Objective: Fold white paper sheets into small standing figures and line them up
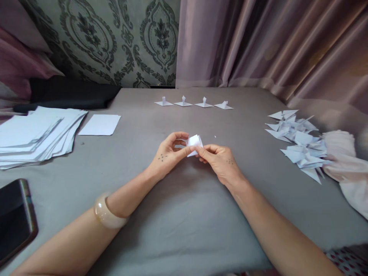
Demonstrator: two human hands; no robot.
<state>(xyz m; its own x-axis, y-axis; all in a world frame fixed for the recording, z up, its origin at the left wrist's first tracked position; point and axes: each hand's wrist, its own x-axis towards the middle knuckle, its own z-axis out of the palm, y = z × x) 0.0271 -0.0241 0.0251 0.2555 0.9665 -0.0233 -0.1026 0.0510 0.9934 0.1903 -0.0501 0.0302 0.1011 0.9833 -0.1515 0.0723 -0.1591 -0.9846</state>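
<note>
Between my two hands, above the middle of the grey cloth-covered table (172, 214), is a small folded white paper (194, 142). My left hand (171, 150) grips its left side, thumb along the near edge and fingers curled behind. With thumb and fingers pinched, my right hand (220, 159) has hold of the paper's lower right corner. Several layers show at the paper's upper right edge. The fingertips behind the paper are partly hidden.
Several small folded paper pieces (183, 102) stand in a row at the back. A pile of folded paper shapes (304, 147) lies right, beside bunched pale fabric (342, 153). On the left are stacked white sheets (37, 134), a separate square sheet (100, 125) and a phone (14, 218).
</note>
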